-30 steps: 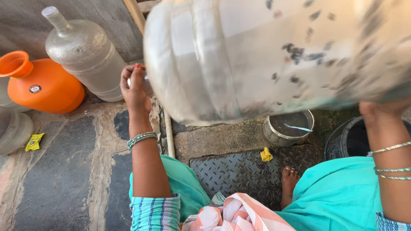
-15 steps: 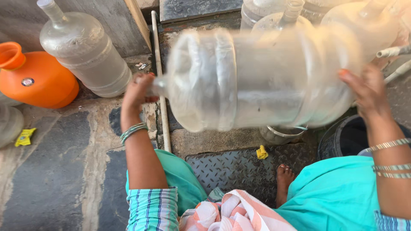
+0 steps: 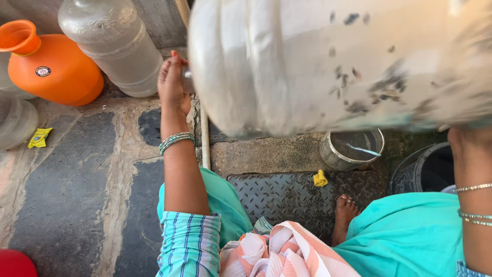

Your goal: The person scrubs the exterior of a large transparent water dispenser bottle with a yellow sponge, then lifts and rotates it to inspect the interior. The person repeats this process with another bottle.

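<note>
From here I see the left hand [image 3: 173,84] closed around the neck of the big clear water jug [image 3: 328,66], which is held up on its side close under the camera and fills most of the view, dark specks showing through its wall. The right hand is hidden behind the jug's base, only the bangled forearm [image 3: 474,205] showing, so I cannot tell its grip. Below stand an orange pot [image 3: 54,66], another clear jug [image 3: 113,46] and a small steel vessel [image 3: 351,149] on the stone floor [image 3: 66,190]
</note>
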